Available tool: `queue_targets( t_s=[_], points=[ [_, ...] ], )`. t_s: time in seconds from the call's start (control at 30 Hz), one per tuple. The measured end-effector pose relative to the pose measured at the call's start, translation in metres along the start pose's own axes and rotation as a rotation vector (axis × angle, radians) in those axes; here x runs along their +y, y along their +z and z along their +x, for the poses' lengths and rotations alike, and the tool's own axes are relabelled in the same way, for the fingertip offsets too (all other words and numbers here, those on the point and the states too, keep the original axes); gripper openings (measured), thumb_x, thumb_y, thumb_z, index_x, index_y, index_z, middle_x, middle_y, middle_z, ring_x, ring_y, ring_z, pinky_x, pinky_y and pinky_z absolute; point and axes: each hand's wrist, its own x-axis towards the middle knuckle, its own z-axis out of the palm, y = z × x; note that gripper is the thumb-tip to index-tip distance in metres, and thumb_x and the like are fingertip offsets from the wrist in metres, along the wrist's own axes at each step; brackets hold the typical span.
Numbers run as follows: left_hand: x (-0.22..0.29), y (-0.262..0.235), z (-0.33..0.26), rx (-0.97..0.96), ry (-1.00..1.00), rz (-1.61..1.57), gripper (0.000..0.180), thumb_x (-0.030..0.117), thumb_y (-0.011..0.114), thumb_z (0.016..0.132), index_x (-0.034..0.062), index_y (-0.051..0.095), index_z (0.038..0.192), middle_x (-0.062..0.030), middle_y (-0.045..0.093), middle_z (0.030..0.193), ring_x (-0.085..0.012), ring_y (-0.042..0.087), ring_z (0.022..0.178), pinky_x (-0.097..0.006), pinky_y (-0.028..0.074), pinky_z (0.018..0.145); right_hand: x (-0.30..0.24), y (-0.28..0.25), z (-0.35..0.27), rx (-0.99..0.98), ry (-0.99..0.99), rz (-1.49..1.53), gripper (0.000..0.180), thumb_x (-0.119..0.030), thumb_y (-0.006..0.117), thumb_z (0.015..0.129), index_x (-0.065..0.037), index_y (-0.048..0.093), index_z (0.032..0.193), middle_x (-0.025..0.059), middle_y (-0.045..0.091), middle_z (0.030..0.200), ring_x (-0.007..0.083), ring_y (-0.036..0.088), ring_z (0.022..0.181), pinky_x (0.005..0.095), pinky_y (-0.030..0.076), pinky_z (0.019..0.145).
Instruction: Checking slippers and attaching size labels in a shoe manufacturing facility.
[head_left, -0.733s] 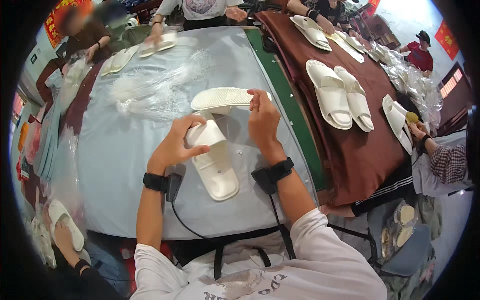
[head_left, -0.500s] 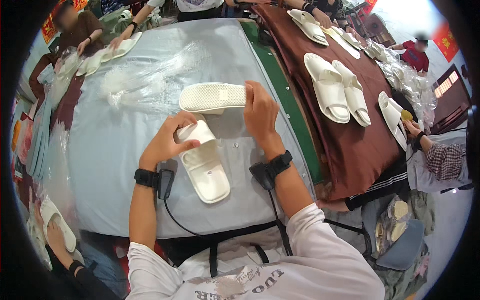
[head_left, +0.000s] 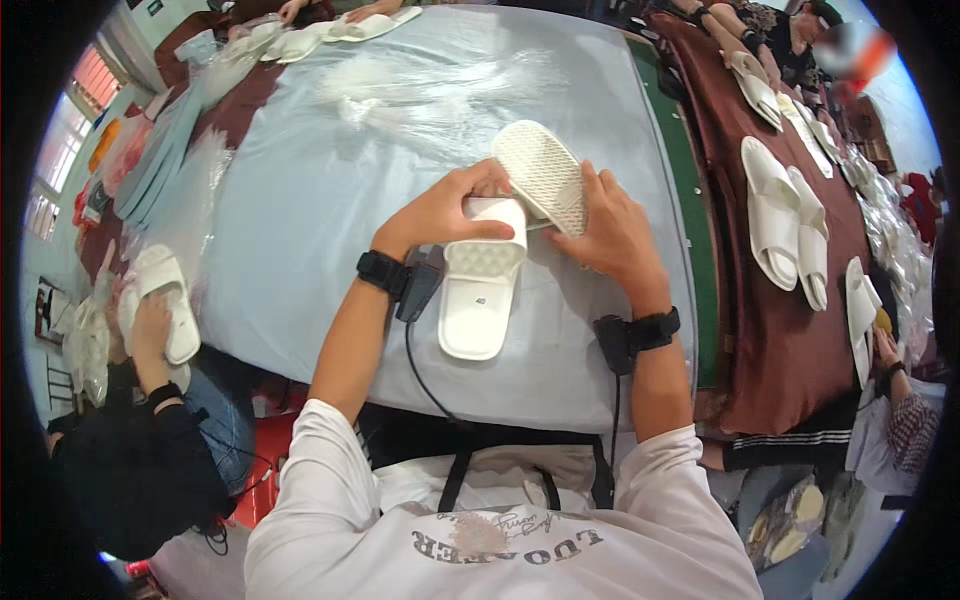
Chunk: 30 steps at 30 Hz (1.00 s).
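The left hand (head_left: 450, 208) clasped the strap end of a cream slipper (head_left: 477, 310), whose heel pointed toward the near edge of the grey-clothed table (head_left: 300, 270). The right hand (head_left: 622, 235) gripped a second slipper (head_left: 542, 168) by its side, tilted sole-out, closer to the right edge; clear plastic (head_left: 430, 90) lay toward the far edge.

A loose heap of clear plastic (head_left: 430, 92) lies on the pale blue tablecloth (head_left: 285, 250), whose right side borders a green strip (head_left: 706, 290). Past that strip, a pair of cream slippers (head_left: 766, 200) sits side by side on a brown cloth (head_left: 770, 370). Near a bright window (head_left: 95, 75) at left are what may be blue chair backs (head_left: 165, 165), too distorted to be sure.
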Motion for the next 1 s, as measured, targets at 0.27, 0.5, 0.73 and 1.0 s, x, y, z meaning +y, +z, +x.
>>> queue_targets(
  t_s=[0.27, 0.5, 0.73, 1.0],
  points=[
    [0.022, -0.012, -0.019, -0.057, -0.135, 0.390, 0.076, 0.038, 0.088, 0.075, 0.0039, 0.056, 0.135, -0.0149, 0.063, 0.125, -0.0265, 0.059, 0.119, -0.036, 0.047, 0.100, 0.021, -0.002, 0.008, 0.028, 0.280, 0.767, 0.038, -0.030, 0.067, 0.094, 0.006, 0.071, 0.105, 0.0097, 0.070, 0.085, 0.0163, 0.065, 0.073, 0.0295, 0.050, 0.066],
    [0.032, 0.002, -0.044, 0.087, -0.183, 0.637, 0.066, 0.035, 0.074, 0.086, 0.0051, 0.054, 0.142, -0.0197, 0.054, 0.139, -0.0375, 0.051, 0.127, -0.041, 0.040, 0.110, 0.032, -0.003, 0.003, -0.402, 0.382, 0.918, 0.036, -0.032, 0.065, 0.093, 0.001, 0.070, 0.080, -0.0039, 0.054, 0.066, 0.0067, 0.045, 0.057, 0.0276, 0.034, 0.052],
    [0.043, 0.030, -0.039, 0.216, 0.051, 0.842, 0.068, 0.032, 0.072, 0.086, 0.0083, 0.051, 0.146, -0.0181, 0.057, 0.131, -0.0369, 0.050, 0.127, -0.044, 0.036, 0.112, 0.022, -0.009, 0.001, -0.759, 0.192, 0.772, 0.050, -0.050, 0.068, 0.093, -0.007, 0.066, 0.067, -0.0082, 0.043, 0.056, 0.0057, 0.036, 0.049, 0.0276, 0.024, 0.046],
    [0.046, 0.035, -0.042, 0.204, -0.165, 0.967, 0.058, 0.010, 0.073, 0.081, 0.0070, 0.058, 0.136, -0.0118, 0.058, 0.125, -0.0307, 0.053, 0.123, -0.043, 0.038, 0.108, 0.043, 0.002, 0.004, -0.471, 0.397, 1.156, 0.053, -0.052, 0.059, 0.102, -0.016, 0.044, 0.066, -0.0084, 0.035, 0.057, 0.0049, 0.029, 0.050, 0.0268, 0.021, 0.046]
  ],
)
